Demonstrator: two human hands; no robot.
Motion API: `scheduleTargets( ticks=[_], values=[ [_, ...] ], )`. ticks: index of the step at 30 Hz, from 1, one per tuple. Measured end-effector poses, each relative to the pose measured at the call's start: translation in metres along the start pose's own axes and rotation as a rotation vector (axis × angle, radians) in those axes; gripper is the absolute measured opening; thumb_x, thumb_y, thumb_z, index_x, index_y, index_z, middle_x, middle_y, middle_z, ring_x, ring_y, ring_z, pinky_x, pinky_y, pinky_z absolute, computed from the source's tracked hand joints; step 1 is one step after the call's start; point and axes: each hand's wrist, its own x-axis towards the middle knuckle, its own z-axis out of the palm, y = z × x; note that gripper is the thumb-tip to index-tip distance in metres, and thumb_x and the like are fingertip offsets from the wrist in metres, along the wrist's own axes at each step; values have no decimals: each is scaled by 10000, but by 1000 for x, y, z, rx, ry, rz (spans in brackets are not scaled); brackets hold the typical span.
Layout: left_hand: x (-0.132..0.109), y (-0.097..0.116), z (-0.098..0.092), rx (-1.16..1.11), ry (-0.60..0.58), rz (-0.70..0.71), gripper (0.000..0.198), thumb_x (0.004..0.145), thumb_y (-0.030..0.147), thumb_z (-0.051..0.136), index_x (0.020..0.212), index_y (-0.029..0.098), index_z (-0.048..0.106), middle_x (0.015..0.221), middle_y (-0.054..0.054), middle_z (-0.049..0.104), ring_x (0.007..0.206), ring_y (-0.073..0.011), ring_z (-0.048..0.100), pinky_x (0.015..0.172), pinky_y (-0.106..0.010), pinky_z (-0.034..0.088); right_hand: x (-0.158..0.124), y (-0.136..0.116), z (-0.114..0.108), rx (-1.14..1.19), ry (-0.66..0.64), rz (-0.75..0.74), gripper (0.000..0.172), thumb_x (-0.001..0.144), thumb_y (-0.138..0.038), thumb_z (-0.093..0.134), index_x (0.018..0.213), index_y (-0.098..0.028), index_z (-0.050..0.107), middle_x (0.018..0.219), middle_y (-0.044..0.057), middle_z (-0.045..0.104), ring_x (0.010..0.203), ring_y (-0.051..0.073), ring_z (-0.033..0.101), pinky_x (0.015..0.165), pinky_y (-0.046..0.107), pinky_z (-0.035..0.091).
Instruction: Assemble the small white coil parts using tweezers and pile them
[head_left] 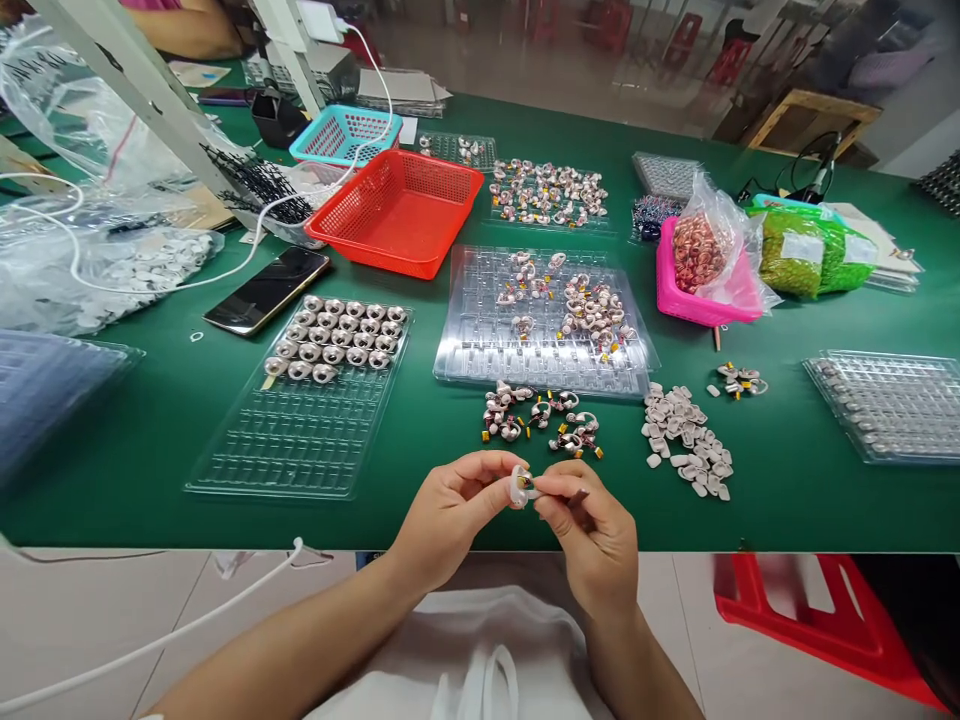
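Note:
Above the front edge of the table, my left hand [457,510] pinches a small white earbud [519,487] between thumb and fingers. A bit of yellow shows on the earbud. My right hand [592,530] is closed, its thumb and fingertip meeting the earbud's right side. Out of the right fingers pokes a short dark brown stick [578,497]; its other end is hidden. Just beyond the hands lies a loose group of earbud parts [577,432] with yellow tabs. To their right is a heap of small flat white covers [686,430].
A clear tray [285,440] on the left holds rows of shiny earbuds. Stacked trays [480,350] with earbud parts lie ahead. Beyond stand a red basket [375,245], a phone [268,290] and a pink basket [705,308]. Another tray [892,410] is at right.

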Motion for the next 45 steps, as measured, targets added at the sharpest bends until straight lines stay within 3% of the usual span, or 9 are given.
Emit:
scheduleTargets(
  ticks=[5,14,22,33,45],
  values=[
    [-3,8,4,15,29,-9,238,705,338,894,840,164,805,757,-19,768,706,-122,675,682,-189,561,2,-1,-4,14,-41,8,259,941,-162,663,1096,-341,767,948,15,648,774,129,590,612,231,461],
    [-5,9,6,72,21,56,158,724,280,878,832,174,831,747,-27,781,673,-116,687,647,-171,572,8,-1,-7,131,-95,50,256,918,-161,696,1070,-344,789,899,16,665,755,130,599,554,222,432],
    [-7,4,4,218,37,235,104,760,165,818,861,171,844,747,-55,768,644,-135,694,597,-191,568,5,0,-6,131,-25,49,260,860,-117,755,1000,-332,800,863,-2,698,734,123,615,551,220,439],
    [-7,0,1,547,-40,629,225,834,61,724,1011,163,819,698,-50,744,634,-140,660,592,-219,533,4,-1,-9,92,-4,20,287,838,-88,767,988,-329,802,842,-4,705,698,121,621,529,228,437],
    [-11,0,3,650,-30,756,274,841,18,698,1063,146,796,719,-48,733,643,-133,648,601,-218,532,2,-4,-10,-33,2,-70,314,833,-68,763,1001,-330,802,847,-2,724,708,132,639,564,251,462]
  ],
)
